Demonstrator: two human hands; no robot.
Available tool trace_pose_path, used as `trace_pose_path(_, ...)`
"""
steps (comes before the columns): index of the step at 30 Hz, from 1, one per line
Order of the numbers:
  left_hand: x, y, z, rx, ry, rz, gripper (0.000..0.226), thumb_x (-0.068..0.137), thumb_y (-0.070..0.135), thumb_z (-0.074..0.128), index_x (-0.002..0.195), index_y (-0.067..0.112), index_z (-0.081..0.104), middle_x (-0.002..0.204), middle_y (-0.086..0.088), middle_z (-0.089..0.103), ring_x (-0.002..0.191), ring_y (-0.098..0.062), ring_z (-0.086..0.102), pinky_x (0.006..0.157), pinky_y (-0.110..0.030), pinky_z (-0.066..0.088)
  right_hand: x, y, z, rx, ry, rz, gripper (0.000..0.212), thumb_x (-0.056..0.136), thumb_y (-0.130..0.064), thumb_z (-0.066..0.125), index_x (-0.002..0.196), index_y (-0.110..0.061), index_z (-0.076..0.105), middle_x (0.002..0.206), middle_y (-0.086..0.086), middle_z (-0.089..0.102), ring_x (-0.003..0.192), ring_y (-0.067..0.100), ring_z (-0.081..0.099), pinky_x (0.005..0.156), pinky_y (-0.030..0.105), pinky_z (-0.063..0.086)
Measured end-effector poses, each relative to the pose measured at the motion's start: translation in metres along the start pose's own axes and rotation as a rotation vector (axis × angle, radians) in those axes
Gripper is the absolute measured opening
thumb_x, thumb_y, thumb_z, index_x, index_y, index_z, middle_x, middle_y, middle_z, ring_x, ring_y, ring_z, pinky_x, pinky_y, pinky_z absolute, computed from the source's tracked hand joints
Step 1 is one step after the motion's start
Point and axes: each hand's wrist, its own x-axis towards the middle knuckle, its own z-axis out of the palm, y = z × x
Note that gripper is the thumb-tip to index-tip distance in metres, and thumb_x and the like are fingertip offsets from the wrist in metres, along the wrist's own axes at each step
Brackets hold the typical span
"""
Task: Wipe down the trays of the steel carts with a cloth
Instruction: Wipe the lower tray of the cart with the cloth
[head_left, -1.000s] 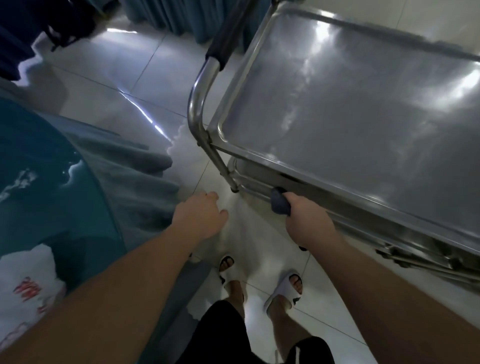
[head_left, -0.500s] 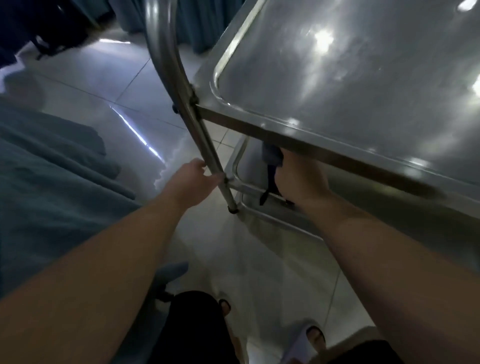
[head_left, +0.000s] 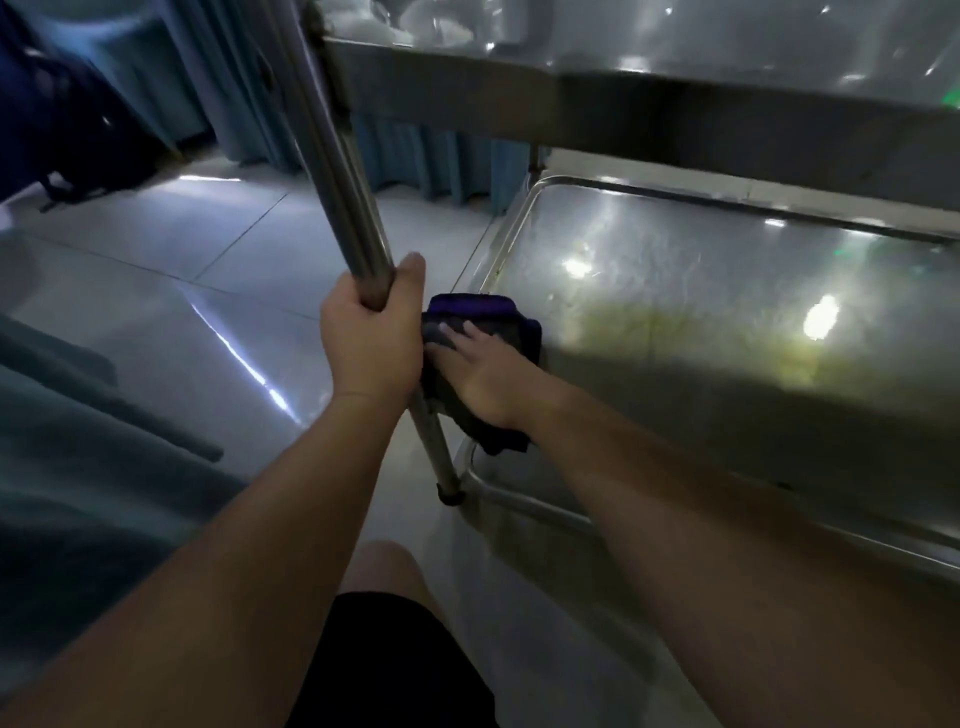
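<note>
1. On the tiled floor (head_left: 171, 322) of a dim room stands the steel cart (head_left: 613, 109). It fills the view from 12 o'clock down to 4 o'clock.
2. The lower tray (head_left: 727, 322) of the cart is the widest surface in view, at 3 o'clock. It is a shallow steel pan with a raised rim. Bright spots of light reflect on it, and a yellowish film shows near its middle. The near part lies in shadow.
3. The upper tray (head_left: 727, 47) runs along the top edge, from 12 to 2 o'clock. Only its front side and a strip of its shiny top are visible.
4. A blue curtain (head_left: 415, 161) hangs behind the cart at 11 to 12 o'clock. A greyish-blue cloth surface (head_left: 78, 467) lies at 8 to 9 o'clock; I cannot tell what it covers.
5. The cart post (head_left: 337, 171), a steel tube, goes from the top at 11 o'clock down toward the centre, to the near left corner of the lower tray.
6. The person's knee and black shorts (head_left: 384, 660) are at 6 o'clock.
7. The left hand (head_left: 371, 338) is closed around the cart post near the centre, thumb up along the tube.
8. The right hand (head_left: 483, 374), just to the right of it, lies flat with straight, spread fingers and presses on the cloth.
9. The cloth (head_left: 488, 317) is dark, with a purple edge. It is bunched on the near left corner of the lower tray, under the right hand, just beside the post.
</note>
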Motion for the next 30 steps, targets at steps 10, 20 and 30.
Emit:
trace_pose_path(10,-0.004,-0.003,0.01,-0.061,0.034,-0.045,0.03,0.087,0.047,0.064,0.081,0.018,0.061,0.061,0.002,0.058,0.059,-0.012,0.061,0.056,-0.018,0.053,-0.092,0.124,-0.044,-0.525,0.349,0.255,0.07,0.107,-0.056,0.023,0.165,-0.018,0.021,0.174,-0.001,0.011,0.16,0.024,0.006,0.128,0.044,0.008)
trace_pose_path(20,0.001,-0.007,0.016,-0.13,0.087,-0.047,0.034,0.077,0.041,0.064,0.084,0.009,0.056,0.059,-0.005,0.044,0.048,-0.012,0.049,0.047,-0.023,0.049,0.029,0.088,-0.061,-0.523,0.36,0.282,0.085,0.1,-0.068,0.025,0.167,-0.02,0.007,0.175,0.002,0.001,0.161,0.027,0.0,0.129,0.046,0.002)
trace_pose_path(30,0.001,-0.011,0.015,-0.134,0.073,-0.048,0.027,0.078,0.039,0.065,0.073,0.015,0.053,0.06,-0.005,0.044,0.049,-0.012,0.05,0.048,-0.024,0.05,-0.028,0.131,-0.085,-0.541,0.306,-0.045,0.086,0.09,-0.074,0.038,0.16,-0.024,0.036,0.168,0.0,0.031,0.156,0.022,0.026,0.127,0.039,0.018)
